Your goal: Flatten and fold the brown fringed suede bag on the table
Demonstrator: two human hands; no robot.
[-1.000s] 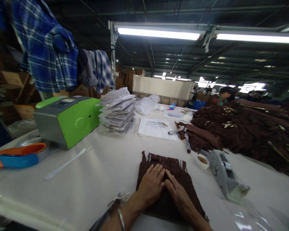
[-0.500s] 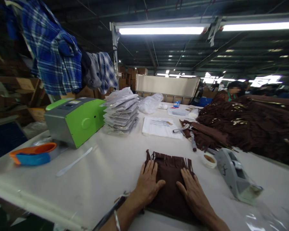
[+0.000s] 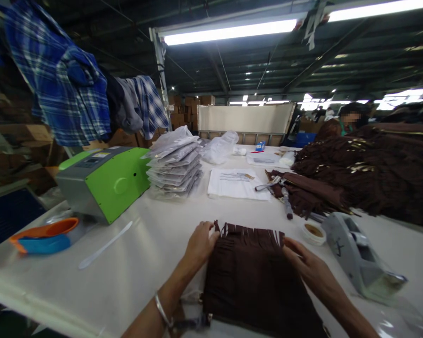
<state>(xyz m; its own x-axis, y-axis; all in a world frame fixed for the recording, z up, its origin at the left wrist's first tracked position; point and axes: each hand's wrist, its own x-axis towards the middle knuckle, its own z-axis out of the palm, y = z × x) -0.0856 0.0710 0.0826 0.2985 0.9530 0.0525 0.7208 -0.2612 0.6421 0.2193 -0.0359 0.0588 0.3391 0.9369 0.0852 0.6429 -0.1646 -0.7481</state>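
A brown fringed bag (image 3: 254,277) lies flat on the table before me, its fringe at the far edge and small metal fittings at the near corners. My left hand (image 3: 201,241) is closed at its far left corner, fingers curled on the fringe strands. At the far right corner, my right hand (image 3: 299,256) pinches the side edge between thumb and fingers. Its fingertips are partly hidden behind the thumb. A small round tub (image 3: 313,233) with brown contents sits just beyond my right hand, beside a grey tape dispenser (image 3: 359,256).
A green and grey machine (image 3: 116,183) and a stack of plastic-wrapped packets (image 3: 174,164) stand at left. An orange and blue tape holder (image 3: 44,237) is near the left edge. White cloth (image 3: 236,184) lies ahead. Brown fringed goods (image 3: 370,173) are heaped at right; a person (image 3: 343,124) is behind.
Both hands have gone from lying flat on the bag to gripping its far corners, moving outward to the sides. The view has shifted slightly.
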